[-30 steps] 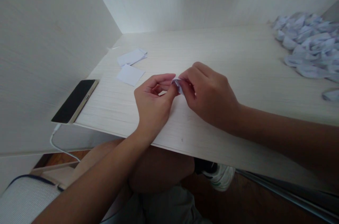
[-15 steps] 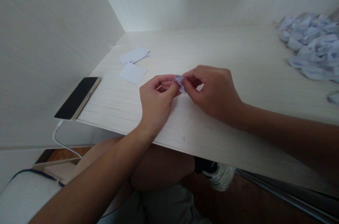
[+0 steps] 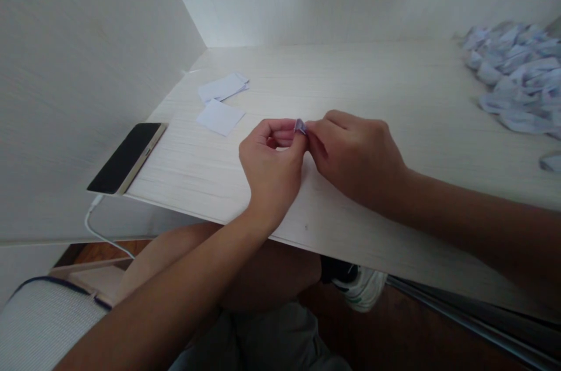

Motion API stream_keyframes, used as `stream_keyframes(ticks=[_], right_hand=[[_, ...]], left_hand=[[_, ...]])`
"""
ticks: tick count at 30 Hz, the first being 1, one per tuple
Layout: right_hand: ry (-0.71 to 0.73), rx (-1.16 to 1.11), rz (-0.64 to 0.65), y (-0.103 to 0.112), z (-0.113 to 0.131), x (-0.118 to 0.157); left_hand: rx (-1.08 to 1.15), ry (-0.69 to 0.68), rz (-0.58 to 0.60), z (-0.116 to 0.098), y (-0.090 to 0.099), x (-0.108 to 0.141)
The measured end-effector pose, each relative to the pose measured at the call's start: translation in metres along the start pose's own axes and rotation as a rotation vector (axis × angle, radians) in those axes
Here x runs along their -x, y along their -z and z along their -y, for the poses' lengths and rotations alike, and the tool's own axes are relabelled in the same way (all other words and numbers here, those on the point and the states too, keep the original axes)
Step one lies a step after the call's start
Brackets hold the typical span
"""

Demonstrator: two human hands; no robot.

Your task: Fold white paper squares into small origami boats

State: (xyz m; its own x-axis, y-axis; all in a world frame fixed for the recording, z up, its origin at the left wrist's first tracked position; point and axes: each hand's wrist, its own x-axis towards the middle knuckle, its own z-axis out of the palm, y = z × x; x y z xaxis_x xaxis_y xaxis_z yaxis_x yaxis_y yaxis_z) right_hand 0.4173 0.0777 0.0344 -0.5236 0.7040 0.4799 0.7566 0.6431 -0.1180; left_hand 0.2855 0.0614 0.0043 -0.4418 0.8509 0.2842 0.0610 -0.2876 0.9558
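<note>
A small piece of folded white paper (image 3: 300, 126) is pinched between my two hands above the pale desk. My left hand (image 3: 276, 158) grips it with the thumb against the fingers. From the other side, my right hand (image 3: 353, 149) presses its closed fingertips on the paper, touching the left thumb. Most of the paper is hidden by the fingers. Beyond my left hand lie a flat white paper square (image 3: 221, 118) and a small stack of white paper (image 3: 222, 87).
A black phone-like device (image 3: 125, 159) with a white cable rests at the desk's left edge. Many folded white paper pieces (image 3: 517, 70) are heaped at the back right, with a single piece (image 3: 551, 162) nearer. Walls stand behind and left of the desk (image 3: 377, 79).
My left hand has moved slightly right, and my hands are closer together. The paper between them shows less and looks more tightly folded.
</note>
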Motion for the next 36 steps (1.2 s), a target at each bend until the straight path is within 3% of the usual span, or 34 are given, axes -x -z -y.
stream_keyframes(ticks=[3, 8, 12, 17, 23, 27, 31, 36], right_hand=[[0.034, 0.004, -0.054, -0.003, -0.002, 0.002], [-0.065, -0.298, -0.121, -0.011, -0.009, -0.002], [-0.165, -0.403, -0.094, -0.013, -0.012, -0.006], [-0.191, -0.508, -0.015, -0.011, -0.012, -0.007], [-0.176, -0.445, -0.028, -0.008, -0.01, -0.007], [-0.099, -0.282, -0.078, -0.004, -0.002, -0.001], [-0.117, -0.219, -0.096, -0.002, 0.004, 0.005], [-0.125, -0.241, -0.072, -0.004, 0.0, 0.002]], left_hand=[[-0.002, -0.034, -0.048, 0.001, -0.003, 0.002], [0.063, 0.009, 0.001, 0.006, 0.002, -0.003], [0.085, 0.05, 0.051, 0.005, 0.004, -0.006], [0.073, 0.083, 0.065, 0.008, 0.008, -0.01], [0.043, 0.048, 0.098, 0.006, 0.008, -0.008], [-0.126, -0.125, 0.013, -0.006, 0.004, 0.002], [-0.255, -0.259, -0.047, -0.016, 0.005, 0.009], [-0.117, -0.093, 0.062, -0.015, 0.009, 0.004]])
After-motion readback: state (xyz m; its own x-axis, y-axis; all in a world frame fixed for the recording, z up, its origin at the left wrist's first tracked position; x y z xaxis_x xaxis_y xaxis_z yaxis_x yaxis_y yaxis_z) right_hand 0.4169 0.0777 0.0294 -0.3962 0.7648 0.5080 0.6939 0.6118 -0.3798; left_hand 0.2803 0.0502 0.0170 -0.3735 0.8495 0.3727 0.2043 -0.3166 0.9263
